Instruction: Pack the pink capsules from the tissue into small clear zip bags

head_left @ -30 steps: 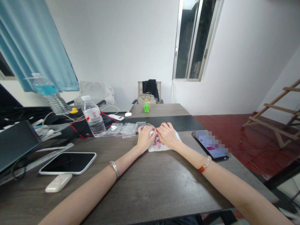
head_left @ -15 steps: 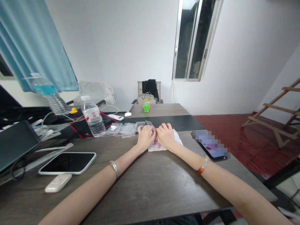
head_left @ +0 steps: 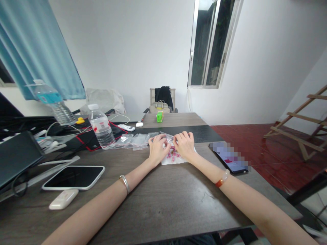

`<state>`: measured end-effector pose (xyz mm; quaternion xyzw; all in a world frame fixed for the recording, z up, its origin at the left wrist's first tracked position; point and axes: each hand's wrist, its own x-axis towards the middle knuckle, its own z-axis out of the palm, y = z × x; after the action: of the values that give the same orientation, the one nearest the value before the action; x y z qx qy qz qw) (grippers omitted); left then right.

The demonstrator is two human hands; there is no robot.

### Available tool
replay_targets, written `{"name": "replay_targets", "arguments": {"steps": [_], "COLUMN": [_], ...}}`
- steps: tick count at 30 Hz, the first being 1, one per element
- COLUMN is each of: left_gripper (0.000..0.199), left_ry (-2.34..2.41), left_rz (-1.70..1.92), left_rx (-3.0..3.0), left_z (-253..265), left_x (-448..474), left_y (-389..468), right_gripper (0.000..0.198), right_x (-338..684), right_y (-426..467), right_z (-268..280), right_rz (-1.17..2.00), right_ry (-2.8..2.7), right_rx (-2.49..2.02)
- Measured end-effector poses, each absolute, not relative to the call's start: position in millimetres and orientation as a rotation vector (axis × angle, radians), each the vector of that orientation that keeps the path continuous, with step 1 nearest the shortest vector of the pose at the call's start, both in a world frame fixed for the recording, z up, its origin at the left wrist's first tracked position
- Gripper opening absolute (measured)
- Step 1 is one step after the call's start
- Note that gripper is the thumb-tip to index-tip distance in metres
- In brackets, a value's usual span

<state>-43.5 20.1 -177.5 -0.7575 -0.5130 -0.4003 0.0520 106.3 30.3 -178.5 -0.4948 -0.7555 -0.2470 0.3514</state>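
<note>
Far across the dark wooden table (head_left: 163,200), my two hands meet over a white tissue (head_left: 167,161). A small heap of pink beads (head_left: 172,155) lies on that tissue between my hands. My left hand (head_left: 157,149) and my right hand (head_left: 184,146) both pinch a small clear plastic bag (head_left: 168,137), held just above the beads. There is a silver bangle on my left wrist and a red and white bracelet on my right.
More clear bags (head_left: 135,140) lie left of my hands, beside a water bottle (head_left: 102,127). A dark phone (head_left: 74,177) and a white device (head_left: 63,199) sit near left; another phone (head_left: 231,158) lies at right. A dark screen (head_left: 15,153) and cables crowd the left edge.
My hands have drawn slightly apart, uncovering more of the pink beads. The clear bag now shows between my fingertips.
</note>
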Motion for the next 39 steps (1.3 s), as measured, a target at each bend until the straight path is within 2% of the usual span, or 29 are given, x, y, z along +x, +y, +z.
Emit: {"name": "replay_targets", "arguments": {"steps": [18,30,34,39], "left_gripper": [0.014,0.020,0.018,0.021], "left_ry": [-1.505,-1.363,-1.447,-1.916], "left_rz": [-1.317,-1.281,-1.472,-1.776], "left_rx": [-2.346,-2.416,-2.383,-2.128], "left_z": [-175.3,-175.4,-176.9,-182.2], "left_x": [-43.8,-45.1,-45.6,-50.7], "left_y": [18.3,16.4,20.1,37.3], "right_gripper": [0.023,0.014,0.029,0.037], "right_x": [114.7,117.5,120.6,122.8], "right_y": [32.4,30.6,35.8,39.2], "right_z": [-176.7,-171.0,-175.8,-179.2], "right_rz": [-0.498,-0.295,-0.283,-0.284], "right_ry": [-2.182,-2.203,-2.185,-2.166], "right_rx": [-1.059,-1.072,-1.058,-1.056]}}
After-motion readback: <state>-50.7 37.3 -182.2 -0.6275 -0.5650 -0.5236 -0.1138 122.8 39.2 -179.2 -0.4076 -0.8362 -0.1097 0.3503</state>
